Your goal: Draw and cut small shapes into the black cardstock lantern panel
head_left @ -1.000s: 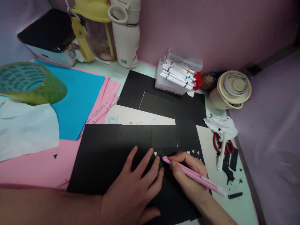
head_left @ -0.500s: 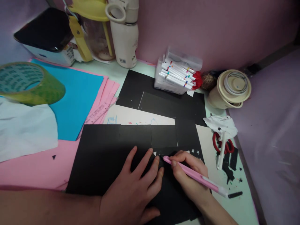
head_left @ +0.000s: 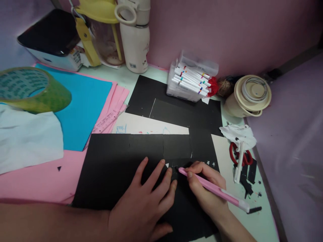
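Observation:
A large black sheet of paper [head_left: 108,168] lies in front of me, with small cut-outs showing white: a triangle [head_left: 167,165] and stars [head_left: 213,164]. My left hand [head_left: 148,198] rests flat on this sheet, fingers spread, its fingertips just below the triangle. In my right hand [head_left: 209,185] is a slim pink craft knife [head_left: 214,189], gripped like a pen. Its dark tip points left at the black paper, close to my left fingertips; contact of the tip is too small to tell. Faint marks show on the paper near the tip.
Red-handled scissors [head_left: 248,158], a white pen-like tool [head_left: 239,164] and black scraps [head_left: 251,171] lie at right. A marker box [head_left: 174,89] stands behind, near a beige lidded cup [head_left: 234,104]. At left are tape [head_left: 55,97], blue paper [head_left: 83,101] and a pink ruler [head_left: 106,121].
My right hand and the craft knife have shifted slightly to the right, drawing the tip a little away from my left fingers. My left hand stays in place on the paper.

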Available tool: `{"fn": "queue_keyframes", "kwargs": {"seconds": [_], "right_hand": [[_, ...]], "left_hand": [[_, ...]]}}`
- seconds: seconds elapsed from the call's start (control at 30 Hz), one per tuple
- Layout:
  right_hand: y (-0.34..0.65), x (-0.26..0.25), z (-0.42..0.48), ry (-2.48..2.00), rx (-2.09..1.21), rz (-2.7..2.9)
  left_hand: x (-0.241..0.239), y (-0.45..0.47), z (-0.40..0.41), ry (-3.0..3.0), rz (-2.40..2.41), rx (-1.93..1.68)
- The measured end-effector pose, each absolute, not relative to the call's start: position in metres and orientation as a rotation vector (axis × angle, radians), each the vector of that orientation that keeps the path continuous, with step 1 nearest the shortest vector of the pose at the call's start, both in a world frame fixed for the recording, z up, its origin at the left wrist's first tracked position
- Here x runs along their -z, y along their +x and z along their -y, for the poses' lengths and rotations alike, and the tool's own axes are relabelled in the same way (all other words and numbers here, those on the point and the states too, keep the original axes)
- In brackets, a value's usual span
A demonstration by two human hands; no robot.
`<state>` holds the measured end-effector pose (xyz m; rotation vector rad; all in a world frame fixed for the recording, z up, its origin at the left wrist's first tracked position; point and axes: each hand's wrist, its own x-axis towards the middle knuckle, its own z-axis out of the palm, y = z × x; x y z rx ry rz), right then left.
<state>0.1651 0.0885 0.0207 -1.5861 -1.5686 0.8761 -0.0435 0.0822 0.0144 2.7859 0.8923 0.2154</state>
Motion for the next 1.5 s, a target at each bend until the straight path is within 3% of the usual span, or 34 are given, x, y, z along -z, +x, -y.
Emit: {"fn": "queue_keyframes", "kwargs": {"seconds": [1.5], "right_hand": [[0.1605, -0.0256, -0.0917, -1.505, -0.867, 1.630]], "left_hand": [[-0.0149, -0.0436, -0.0827, 2.794, -0.898, -0.224]]}}
